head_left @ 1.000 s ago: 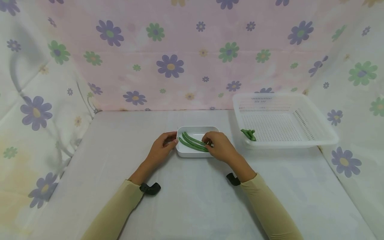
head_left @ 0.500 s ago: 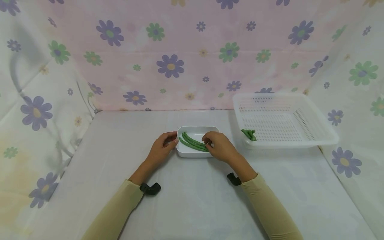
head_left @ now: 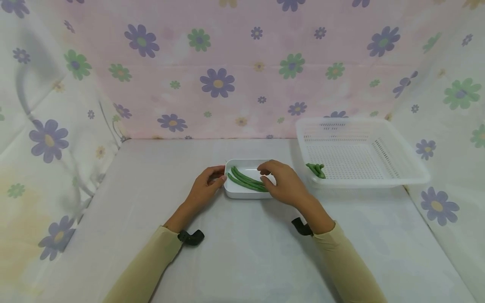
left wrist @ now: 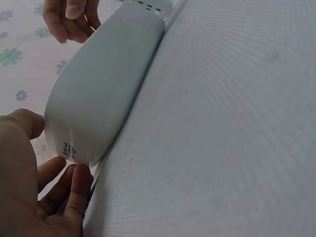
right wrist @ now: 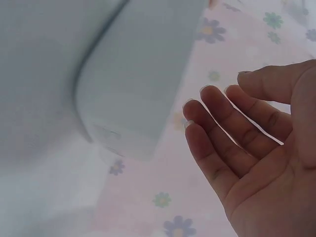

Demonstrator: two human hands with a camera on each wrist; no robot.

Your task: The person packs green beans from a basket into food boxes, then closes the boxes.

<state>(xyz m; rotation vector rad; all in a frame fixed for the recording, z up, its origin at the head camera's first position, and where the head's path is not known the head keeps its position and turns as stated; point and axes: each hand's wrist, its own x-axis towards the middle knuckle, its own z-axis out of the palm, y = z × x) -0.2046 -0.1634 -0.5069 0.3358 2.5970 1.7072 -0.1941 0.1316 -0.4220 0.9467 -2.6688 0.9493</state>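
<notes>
A small white tray (head_left: 242, 195) stands on the table and holds several long green beans (head_left: 244, 180), laid side by side and gently curved. My left hand (head_left: 204, 185) grips the tray's left end; in the left wrist view its thumb is at the rim and its fingertips (left wrist: 80, 177) touch the end wall. Over the tray's right end hovers my right hand (head_left: 286, 183), fingers loosely bent and thumb apart, covering that corner from the head camera. Nothing lies between its fingers in the right wrist view, where the tray's outer wall (right wrist: 138, 84) also shows.
At the back right stands a large white perforated basket (head_left: 363, 183). A small bunch of short green pods (head_left: 316, 170) lies in its near left corner. Flower-printed cloth (head_left: 235, 54) walls the table (head_left: 235, 252) at the back and both sides.
My right hand has let go of the beans' right ends and shifted slightly right, its thumb and fingers spreading. The left hand stays at the tray. The beans lie closer together.
</notes>
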